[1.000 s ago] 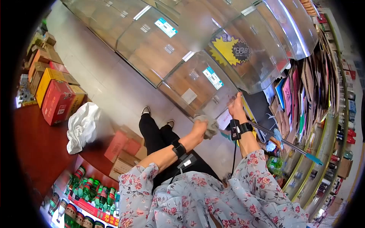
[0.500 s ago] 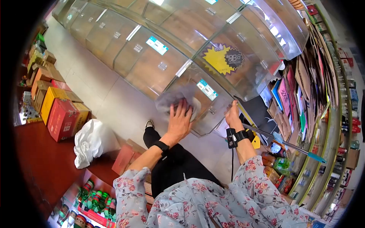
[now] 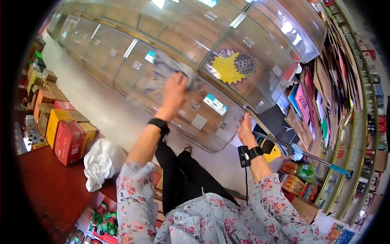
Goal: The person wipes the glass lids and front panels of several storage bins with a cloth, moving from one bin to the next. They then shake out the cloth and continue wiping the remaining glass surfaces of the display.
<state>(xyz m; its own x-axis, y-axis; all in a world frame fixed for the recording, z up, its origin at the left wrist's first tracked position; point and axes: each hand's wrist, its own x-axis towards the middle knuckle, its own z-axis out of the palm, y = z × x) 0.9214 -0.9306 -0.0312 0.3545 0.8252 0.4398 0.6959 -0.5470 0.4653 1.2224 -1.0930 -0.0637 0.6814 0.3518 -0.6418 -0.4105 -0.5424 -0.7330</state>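
My left hand (image 3: 174, 95) is closed on a grey cloth (image 3: 164, 75), blurred by motion, and presses it to the front of a row of clear display bins. The cloth lies near a small blue-and-white label (image 3: 150, 56). At the right end of the lower row, my right hand (image 3: 244, 129) holds the side edge of a clear bin (image 3: 217, 132); some of its fingers are hidden. That bin's front carries a blue-and-white price label (image 3: 215, 104). Above it, another bin bears a yellow starburst sticker (image 3: 227, 69).
Flattened cardboard (image 3: 325, 81) is stacked on the right beside a pole with a blue end (image 3: 340, 171). To the left, cartons (image 3: 69, 136) and a white plastic bag (image 3: 99, 162) rest by a red-brown counter (image 3: 48, 191). Bottles (image 3: 306, 173) stand low on the right.
My left hand has moved the cloth up and left across the bin fronts, away from the rightmost bin. My right hand stays at the bin's edge. A second shoe now shows below.
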